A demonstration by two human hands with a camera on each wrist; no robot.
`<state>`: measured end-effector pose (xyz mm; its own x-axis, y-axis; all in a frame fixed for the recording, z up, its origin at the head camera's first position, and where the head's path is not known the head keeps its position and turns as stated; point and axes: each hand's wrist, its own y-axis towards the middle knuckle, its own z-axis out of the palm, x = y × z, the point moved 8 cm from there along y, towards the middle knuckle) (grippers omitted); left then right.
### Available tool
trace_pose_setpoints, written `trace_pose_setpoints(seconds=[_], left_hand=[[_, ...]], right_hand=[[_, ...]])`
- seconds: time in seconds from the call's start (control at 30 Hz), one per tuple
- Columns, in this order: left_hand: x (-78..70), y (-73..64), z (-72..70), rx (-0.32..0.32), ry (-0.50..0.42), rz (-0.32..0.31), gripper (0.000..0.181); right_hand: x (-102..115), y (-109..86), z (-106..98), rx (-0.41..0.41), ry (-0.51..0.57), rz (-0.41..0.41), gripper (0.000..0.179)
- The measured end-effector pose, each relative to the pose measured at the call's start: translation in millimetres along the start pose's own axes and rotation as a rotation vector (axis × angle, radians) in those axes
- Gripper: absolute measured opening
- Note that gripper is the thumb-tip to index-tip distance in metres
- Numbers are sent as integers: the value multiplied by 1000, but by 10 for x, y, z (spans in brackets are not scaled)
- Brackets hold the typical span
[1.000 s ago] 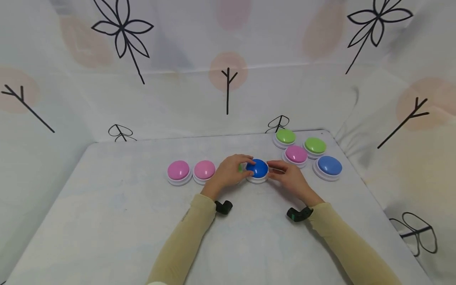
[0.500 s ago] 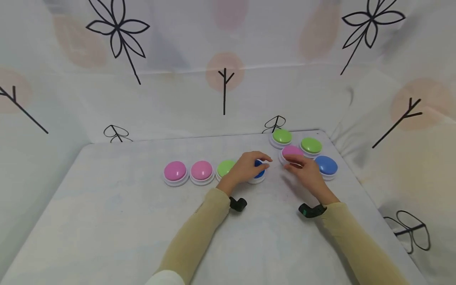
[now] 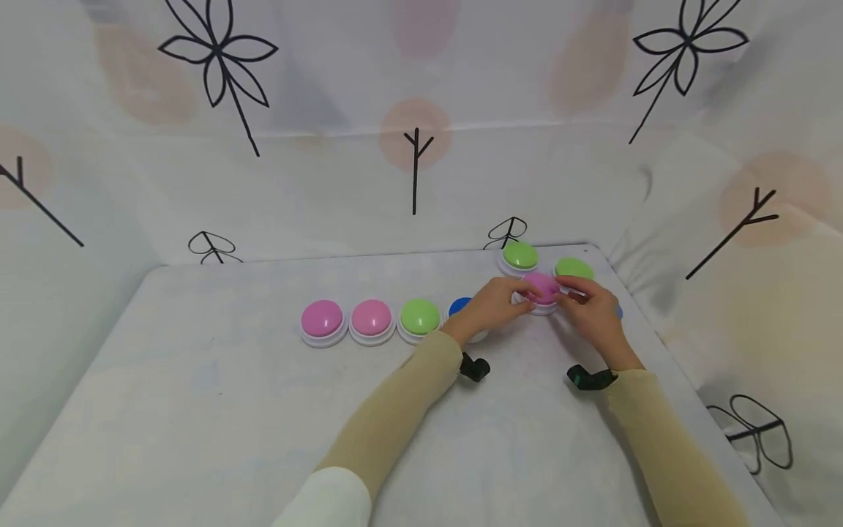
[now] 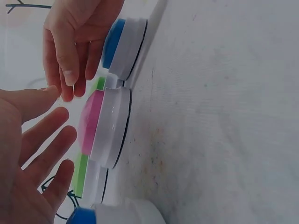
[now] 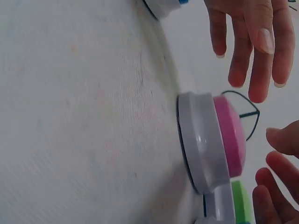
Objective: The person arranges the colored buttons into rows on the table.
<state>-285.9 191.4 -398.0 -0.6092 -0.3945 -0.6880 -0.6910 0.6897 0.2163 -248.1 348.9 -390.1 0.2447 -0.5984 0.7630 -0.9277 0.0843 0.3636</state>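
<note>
A pink dome push button (image 3: 541, 287) on a white round base stands on the table at the right. My left hand (image 3: 495, 306) is at its left side and my right hand (image 3: 594, 313) at its right. The wrist views show both hands slightly above the pink button (image 4: 92, 122), apart from it, with fingers relaxed and nothing held. Under my left forearm side, a blue button (image 3: 458, 305) is partly covered by that hand. Another blue button (image 4: 114, 44) sits beyond the pink one, mostly hidden behind my right hand in the head view.
Left of the blue button, a green button (image 3: 419, 316), a pink button (image 3: 371, 317) and another pink button (image 3: 322, 319) form a row. Two green buttons (image 3: 520, 254) stand behind the pink one, near the back edge. Patterned cloth walls (image 3: 316, 190) surround the white table (image 3: 217, 410).
Both hands have left the blue button at the end of the row and moved right. They now flank the pink button, and the row's green button has come into view.
</note>
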Motion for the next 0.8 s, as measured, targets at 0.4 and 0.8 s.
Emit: trace_pose_setpoints(seconds=[0.4, 0.8], left_hand=[[232, 143, -18, -100, -178, -120, 33], [334, 138, -83, -137, -173, -195, 33]], right_hand=[[-207, 173, -45, 46, -119, -107, 32], [-236, 158, -9, 148, -170, -12, 44]])
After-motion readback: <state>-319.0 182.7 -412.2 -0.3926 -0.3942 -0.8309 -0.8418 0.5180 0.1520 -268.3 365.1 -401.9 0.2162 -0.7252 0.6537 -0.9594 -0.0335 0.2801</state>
